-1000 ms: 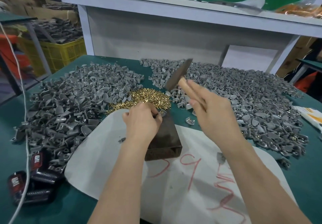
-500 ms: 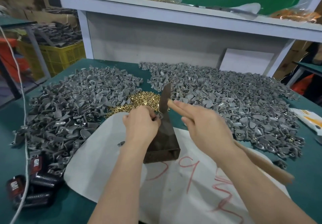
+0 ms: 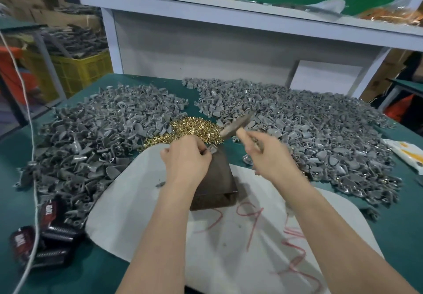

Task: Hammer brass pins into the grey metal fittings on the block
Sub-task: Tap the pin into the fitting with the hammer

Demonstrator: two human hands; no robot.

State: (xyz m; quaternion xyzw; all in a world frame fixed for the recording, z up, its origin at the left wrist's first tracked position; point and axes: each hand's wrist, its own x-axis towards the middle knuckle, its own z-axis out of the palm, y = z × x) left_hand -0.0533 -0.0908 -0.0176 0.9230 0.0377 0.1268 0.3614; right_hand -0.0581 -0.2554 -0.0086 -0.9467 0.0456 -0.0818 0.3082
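Two hands work: left hand (image 3: 186, 156) pinches a fitting (image 3: 212, 149) on the block (image 3: 217, 179); right hand (image 3: 267, 154) grips the hammer (image 3: 235, 124).

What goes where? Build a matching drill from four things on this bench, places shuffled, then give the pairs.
Things:
1. hammer
2. brass pins
3. block
4. yellow crate

Places:
A. on the white sheet
B. far left background
C. in the right hand
D. heaped between the grey fittings

Pairs: 1-C, 2-D, 3-A, 4-B
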